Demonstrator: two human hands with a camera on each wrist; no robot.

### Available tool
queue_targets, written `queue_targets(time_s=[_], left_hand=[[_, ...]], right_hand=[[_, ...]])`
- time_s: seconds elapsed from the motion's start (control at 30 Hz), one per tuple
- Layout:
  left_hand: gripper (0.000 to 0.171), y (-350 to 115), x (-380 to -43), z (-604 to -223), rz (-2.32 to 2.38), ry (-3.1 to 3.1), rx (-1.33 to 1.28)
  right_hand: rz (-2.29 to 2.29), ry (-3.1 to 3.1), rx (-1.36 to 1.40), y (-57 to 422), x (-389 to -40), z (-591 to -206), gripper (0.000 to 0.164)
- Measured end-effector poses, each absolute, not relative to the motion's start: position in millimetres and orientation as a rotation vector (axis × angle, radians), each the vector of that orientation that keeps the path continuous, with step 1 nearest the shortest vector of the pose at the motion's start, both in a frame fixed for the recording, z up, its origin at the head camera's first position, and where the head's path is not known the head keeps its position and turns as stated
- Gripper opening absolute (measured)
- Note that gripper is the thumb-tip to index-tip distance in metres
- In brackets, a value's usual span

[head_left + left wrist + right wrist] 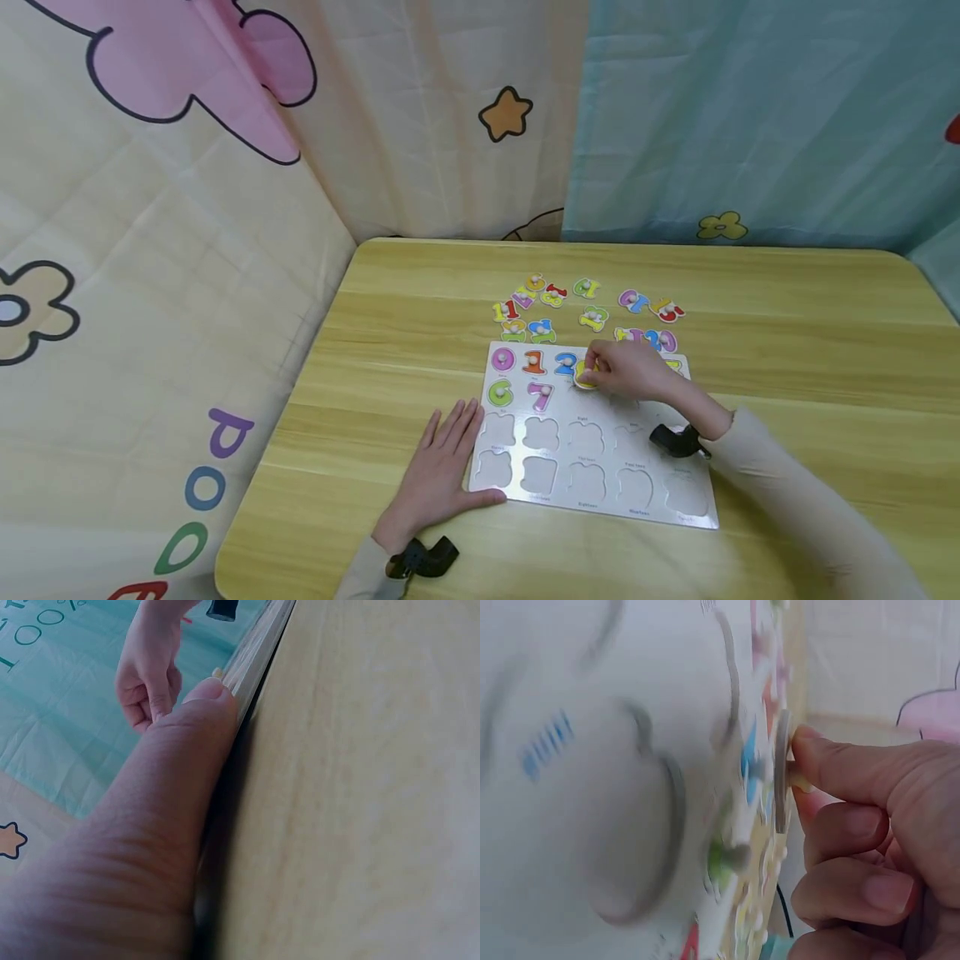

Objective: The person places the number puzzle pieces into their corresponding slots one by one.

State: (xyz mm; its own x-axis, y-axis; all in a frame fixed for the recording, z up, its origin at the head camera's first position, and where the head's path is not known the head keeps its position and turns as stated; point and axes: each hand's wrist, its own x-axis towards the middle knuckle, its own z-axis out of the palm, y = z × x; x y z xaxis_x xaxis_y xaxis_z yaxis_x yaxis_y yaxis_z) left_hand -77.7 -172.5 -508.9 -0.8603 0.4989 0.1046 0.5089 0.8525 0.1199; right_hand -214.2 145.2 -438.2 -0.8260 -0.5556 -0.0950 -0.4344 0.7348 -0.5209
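Note:
A yellow number puzzle piece (582, 375) is pinched by its knob between thumb and fingers of my right hand (628, 369). Edge-on in the right wrist view, the piece (781, 776) is raised off the white number board (566, 417). My left hand (442, 462) lies with fingers spread at the board's left edge; its thumb (180, 746) touches the near left corner. The purple 0 (503, 359), orange 1 (534, 362), blue 2 (566, 363), green 6 (500, 392) and purple 7 (539, 396) sit in the board. My right hand hides part of the upper rows.
Several loose number pieces lie beyond the board, among them a red and yellow 11 (506, 311), a 15 (667, 310) and a 10 (633, 301). The wooden table (810, 375) meets printed curtains (420, 125) at its back and left.

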Motion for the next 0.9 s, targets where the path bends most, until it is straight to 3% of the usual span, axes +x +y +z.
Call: queue_targets(time_s=[0.23,0.9], left_hand=[[0.114,-172.6,-78.3,-509.2,-0.225,-2.956,-0.804],[0.114,-172.4,-78.7,-508.3,-0.226,-2.962,-0.805]], right_hand=[[-0.680,2.671,-0.822,141.7,-190.1,-449.3,0.020],[-0.673,2.678,-0.736,135.0,-187.2,-457.3,0.021]])
